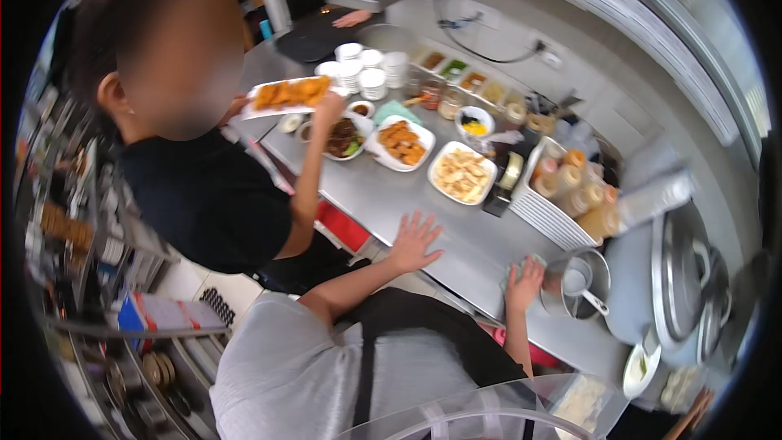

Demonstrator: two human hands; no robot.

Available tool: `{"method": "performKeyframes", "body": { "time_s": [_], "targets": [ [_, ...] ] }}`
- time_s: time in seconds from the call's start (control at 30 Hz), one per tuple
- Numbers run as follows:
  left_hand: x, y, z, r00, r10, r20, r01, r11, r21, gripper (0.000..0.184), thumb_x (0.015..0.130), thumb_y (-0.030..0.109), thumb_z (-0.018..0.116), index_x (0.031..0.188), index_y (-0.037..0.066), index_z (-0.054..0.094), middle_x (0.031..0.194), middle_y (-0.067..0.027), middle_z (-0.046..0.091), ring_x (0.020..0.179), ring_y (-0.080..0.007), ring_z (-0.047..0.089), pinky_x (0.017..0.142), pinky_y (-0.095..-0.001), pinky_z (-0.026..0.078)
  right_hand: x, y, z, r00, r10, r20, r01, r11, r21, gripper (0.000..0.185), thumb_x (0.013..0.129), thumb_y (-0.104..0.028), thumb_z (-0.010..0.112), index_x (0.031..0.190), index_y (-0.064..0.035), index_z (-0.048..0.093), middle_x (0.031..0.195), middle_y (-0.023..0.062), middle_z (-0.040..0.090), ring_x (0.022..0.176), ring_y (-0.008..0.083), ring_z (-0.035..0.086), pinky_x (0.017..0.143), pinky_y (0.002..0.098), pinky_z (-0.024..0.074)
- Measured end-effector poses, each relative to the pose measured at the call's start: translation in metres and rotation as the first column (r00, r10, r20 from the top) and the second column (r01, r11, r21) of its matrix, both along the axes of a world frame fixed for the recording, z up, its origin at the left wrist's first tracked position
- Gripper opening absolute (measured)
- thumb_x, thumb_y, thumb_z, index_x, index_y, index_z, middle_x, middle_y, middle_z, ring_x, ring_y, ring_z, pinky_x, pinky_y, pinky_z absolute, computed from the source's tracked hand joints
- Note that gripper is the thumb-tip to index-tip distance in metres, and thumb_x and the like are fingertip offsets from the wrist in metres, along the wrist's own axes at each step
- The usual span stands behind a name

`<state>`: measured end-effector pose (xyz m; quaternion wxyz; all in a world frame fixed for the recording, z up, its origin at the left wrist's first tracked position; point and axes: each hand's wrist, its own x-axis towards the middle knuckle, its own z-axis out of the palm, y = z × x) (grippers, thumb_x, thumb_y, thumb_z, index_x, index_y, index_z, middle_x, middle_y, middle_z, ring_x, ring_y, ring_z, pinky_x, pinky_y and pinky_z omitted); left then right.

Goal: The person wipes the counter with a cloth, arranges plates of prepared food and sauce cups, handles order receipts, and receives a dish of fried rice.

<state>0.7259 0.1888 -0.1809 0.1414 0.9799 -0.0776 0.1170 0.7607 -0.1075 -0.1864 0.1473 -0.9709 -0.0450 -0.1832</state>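
Observation:
My left hand (417,242) lies palm down near the front edge of the steel counter (464,248), its fingers spread and holding nothing. Under my right hand (525,281) is a pale green cloth (507,275), pressed against the counter, with only its edges showing. Just right of that hand stands a metal pot (599,265) with a white-looking ladle (580,281) in it. Beyond my left hand are a square white bowl of pale fried pieces (462,173) and a white dish of browned fried pieces (401,144).
A co-worker (204,187) at the left holds a white tray of fried food (292,96). Stacked white cups (372,83) stand farther back. Along the wall are sauce containers (472,80), a tape dispenser (507,183) and a white basket of bottles (562,220). Large lidded pots (676,277) stand right.

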Motion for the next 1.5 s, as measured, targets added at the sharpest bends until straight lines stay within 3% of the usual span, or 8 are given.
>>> {"method": "performKeyframes", "body": {
  "time_s": [0.27, 0.47, 0.63, 0.73, 0.97, 1.1, 1.2, 1.5],
  "targets": [
    [0.003, -0.001, -0.016, 0.999, 0.018, -0.043, -0.020, 0.999, -0.046, 0.060, 0.074, 0.046, 0.054, 0.123, 0.014, 0.043, 0.134, -0.0147, 0.027, 0.125, -0.0394, 0.019, 0.100, -0.0547, 0.013, 0.006, -0.010, -0.016, 0.993, 0.113, -0.022, -0.115, 0.981, -0.155, 0.047, 0.084, -0.031, 0.047, 0.121, -0.0028, 0.041, 0.122, 0.0209, 0.040, 0.114, 0.0391, 0.034, 0.096, 0.0453, 0.0282],
    [-0.022, -0.032, 0.037, 0.892, -0.087, -0.444, 0.025, 0.989, -0.145, 0.051, 0.073, 0.036, 0.060, 0.115, 0.009, 0.050, 0.129, -0.0176, 0.034, 0.119, -0.0374, 0.031, 0.097, -0.0466, 0.027, 0.029, 0.001, -0.007, 0.992, 0.115, -0.059, -0.125, 0.968, -0.215, 0.048, 0.086, -0.032, 0.042, 0.122, -0.0010, 0.039, 0.125, 0.0206, 0.038, 0.115, 0.0387, 0.033, 0.096, 0.0456, 0.0276],
    [-0.032, -0.065, 0.065, 0.871, -0.470, -0.141, 0.294, 0.730, -0.617, 0.039, 0.069, 0.031, 0.064, 0.100, 0.007, 0.059, 0.096, -0.0155, 0.057, 0.097, -0.0296, 0.051, 0.084, -0.0368, 0.040, 0.036, 0.033, -0.032, 0.985, 0.166, -0.043, -0.172, 0.966, -0.192, 0.048, 0.085, -0.030, 0.044, 0.122, -0.0012, 0.039, 0.126, 0.0198, 0.037, 0.116, 0.0382, 0.033, 0.096, 0.0457, 0.0272],
    [-0.012, -0.103, 0.068, 0.890, -0.421, 0.178, 0.439, 0.678, -0.589, 0.035, 0.069, 0.031, 0.063, 0.095, 0.007, 0.060, 0.093, -0.0141, 0.057, 0.091, -0.0304, 0.053, 0.079, -0.0375, 0.041, 0.009, 0.056, -0.044, 0.841, 0.540, 0.020, -0.499, 0.790, -0.357, 0.042, 0.081, -0.025, 0.049, 0.114, 0.0005, 0.046, 0.121, 0.0204, 0.042, 0.113, 0.0393, 0.036, 0.095, 0.0451, 0.0289],
    [0.010, -0.127, 0.149, 0.765, -0.634, -0.110, 0.406, 0.608, -0.683, 0.029, 0.075, 0.032, 0.059, 0.093, 0.009, 0.058, 0.090, -0.0114, 0.057, 0.079, -0.0277, 0.057, 0.070, -0.0385, 0.045, -0.051, 0.053, -0.024, 0.841, 0.527, -0.123, -0.513, 0.848, 0.130, 0.049, 0.079, -0.024, 0.054, 0.120, -0.0009, 0.041, 0.123, 0.0192, 0.041, 0.116, 0.0381, 0.034, 0.096, 0.0460, 0.0282],
    [0.053, -0.124, 0.165, 0.871, -0.485, -0.077, 0.366, 0.745, -0.558, 0.024, 0.075, 0.030, 0.059, 0.083, 0.007, 0.063, 0.081, -0.0126, 0.060, 0.075, -0.0279, 0.058, 0.067, -0.0376, 0.046, -0.048, 0.025, 0.014, 0.923, 0.378, -0.079, -0.378, 0.926, 0.015, 0.043, 0.078, -0.023, 0.054, 0.114, -0.0011, 0.046, 0.123, 0.0195, 0.040, 0.115, 0.0393, 0.034, 0.095, 0.0450, 0.0293],
    [0.102, -0.100, 0.189, 0.960, -0.193, -0.201, 0.163, 0.974, -0.157, 0.021, 0.074, 0.023, 0.058, 0.073, 0.004, 0.064, 0.076, -0.0162, 0.061, 0.075, -0.0311, 0.059, 0.068, -0.0396, 0.046, -0.045, -0.004, 0.007, 0.975, 0.221, 0.005, -0.221, 0.975, 0.020, 0.046, 0.078, -0.023, 0.055, 0.119, -0.0042, 0.044, 0.121, 0.0168, 0.043, 0.116, 0.0374, 0.034, 0.095, 0.0447, 0.0296],
    [0.246, 0.068, 0.153, 0.850, 0.408, -0.333, -0.432, 0.902, 0.002, 0.037, 0.075, 0.027, 0.050, 0.104, 0.005, 0.057, 0.106, -0.0192, 0.055, 0.098, -0.0323, 0.054, 0.081, -0.0393, 0.045, -0.044, -0.010, 0.010, 0.989, 0.149, -0.011, -0.149, 0.988, 0.032, 0.044, 0.079, -0.024, 0.053, 0.118, -0.0045, 0.045, 0.122, 0.0165, 0.042, 0.116, 0.0375, 0.034, 0.096, 0.0458, 0.0287]
  ]
}}
